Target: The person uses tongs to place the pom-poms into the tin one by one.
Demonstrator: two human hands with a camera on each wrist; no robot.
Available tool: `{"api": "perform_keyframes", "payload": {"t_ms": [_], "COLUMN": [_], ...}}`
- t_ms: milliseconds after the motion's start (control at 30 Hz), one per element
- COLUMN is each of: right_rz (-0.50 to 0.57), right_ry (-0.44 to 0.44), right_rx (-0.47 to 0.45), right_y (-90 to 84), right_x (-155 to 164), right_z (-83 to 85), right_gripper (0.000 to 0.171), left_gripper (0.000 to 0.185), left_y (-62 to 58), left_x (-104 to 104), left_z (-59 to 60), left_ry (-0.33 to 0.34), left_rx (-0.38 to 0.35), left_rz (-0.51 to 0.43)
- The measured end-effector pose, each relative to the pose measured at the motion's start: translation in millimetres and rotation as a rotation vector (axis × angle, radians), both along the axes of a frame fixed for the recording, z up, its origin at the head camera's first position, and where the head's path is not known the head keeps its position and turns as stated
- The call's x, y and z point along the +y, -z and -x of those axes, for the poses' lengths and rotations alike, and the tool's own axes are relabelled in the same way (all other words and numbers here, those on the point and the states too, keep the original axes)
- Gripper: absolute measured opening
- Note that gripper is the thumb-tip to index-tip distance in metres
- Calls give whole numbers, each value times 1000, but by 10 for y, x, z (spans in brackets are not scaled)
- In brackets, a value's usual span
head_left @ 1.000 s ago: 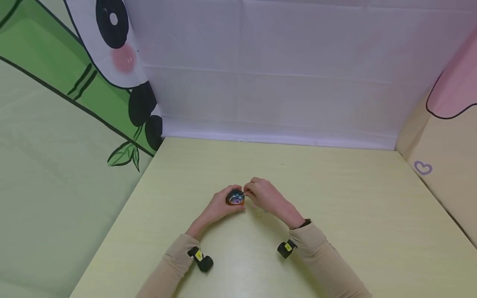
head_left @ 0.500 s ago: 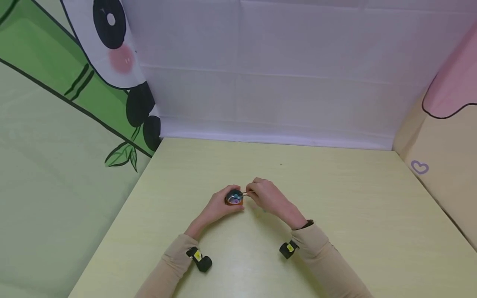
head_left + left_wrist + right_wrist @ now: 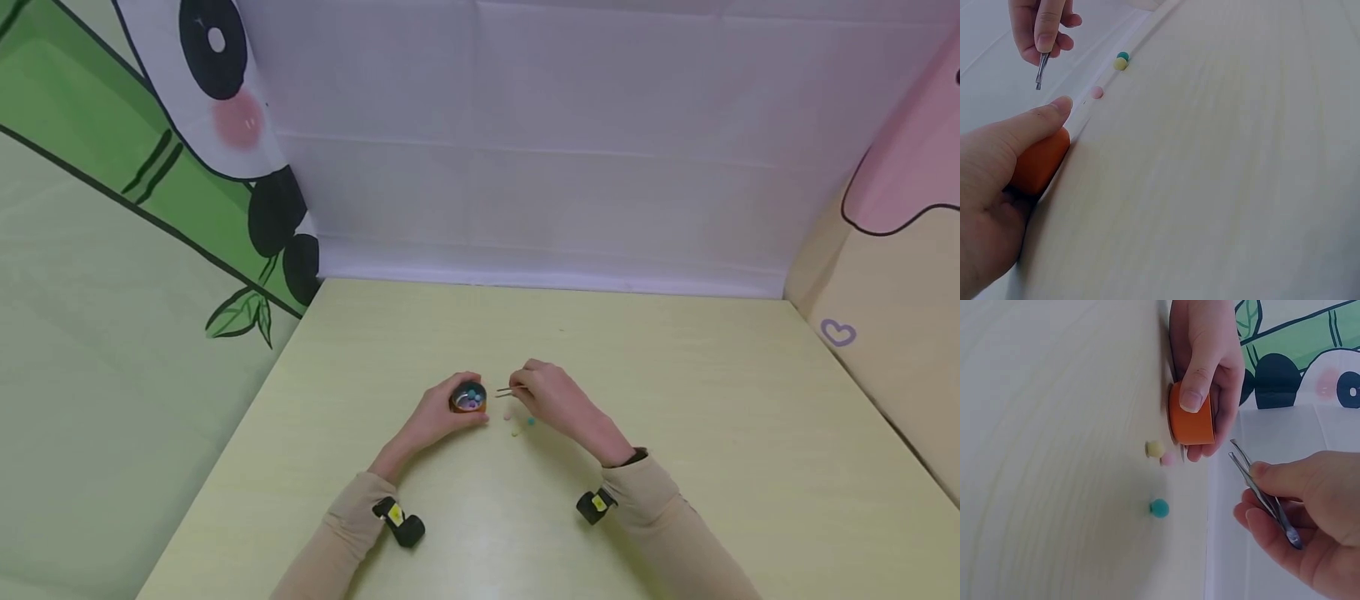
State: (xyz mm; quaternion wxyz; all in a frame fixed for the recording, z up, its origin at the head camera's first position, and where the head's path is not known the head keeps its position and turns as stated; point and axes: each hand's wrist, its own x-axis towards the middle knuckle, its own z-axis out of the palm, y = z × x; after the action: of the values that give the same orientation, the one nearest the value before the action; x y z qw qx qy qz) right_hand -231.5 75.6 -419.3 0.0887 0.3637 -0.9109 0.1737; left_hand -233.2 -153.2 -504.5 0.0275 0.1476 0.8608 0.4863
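Note:
In the head view my left hand (image 3: 438, 411) grips a small round orange cup (image 3: 1194, 430), its thumb against the near side. Several small coloured beads (image 3: 471, 401) lie inside the cup. To the right of it, my right hand (image 3: 551, 398) pinches a pair of metal tweezers (image 3: 1267, 499) above the table. The tweezer tips point at the cup, stand apart from each other and have nothing between them. Three loose beads rest on the table below: a teal bead (image 3: 1159, 508), a yellow bead (image 3: 1155, 449) and a pink bead (image 3: 1168, 459).
A pale wood-grain table (image 3: 675, 375) spreads under both hands. Behind it hangs a white cloth backdrop (image 3: 525, 167), with printed cartoon cloth on both sides. Each sleeve carries a small black wrist camera, like the left camera (image 3: 405, 527).
My right hand has drawn back to the right, taking the tweezers from the cup's rim. The loose beads on the table now show more clearly. My left hand stays round the cup.

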Motion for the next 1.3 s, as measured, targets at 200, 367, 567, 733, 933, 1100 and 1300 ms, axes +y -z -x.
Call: {"api": "perform_keyframes", "payload": {"t_ms": [200, 367, 567, 733, 933, 1100, 1300], "right_rz": [-13, -21, -40, -49, -58, -59, -59], "right_ry": [22, 35, 53, 70, 60, 50, 39], "right_rx": [-17, -23, -59, -96, -100, -96, -85], "right_y": [25, 56, 112, 154, 191, 226, 257], "right_x": [128, 234, 328, 380, 419, 446, 490], "right_z": [-8, -12, -20, -20, -19, -16, -5], "right_gripper": [5, 5, 5, 5, 5, 5, 7], "left_gripper": [67, 67, 67, 67, 67, 66, 66], "left_y": [-6, -13, -20, -9, -16, -28, -27], "left_x": [8, 20, 39, 53, 73, 95, 116], "left_z": [11, 19, 24, 34, 39, 37, 43], "left_ry": [-10, -15, -17, -16, -18, -22, -28], "left_rx": [8, 8, 10, 6, 5, -2, -8], "left_rz": [3, 1, 2, 1, 2, -3, -3]}}
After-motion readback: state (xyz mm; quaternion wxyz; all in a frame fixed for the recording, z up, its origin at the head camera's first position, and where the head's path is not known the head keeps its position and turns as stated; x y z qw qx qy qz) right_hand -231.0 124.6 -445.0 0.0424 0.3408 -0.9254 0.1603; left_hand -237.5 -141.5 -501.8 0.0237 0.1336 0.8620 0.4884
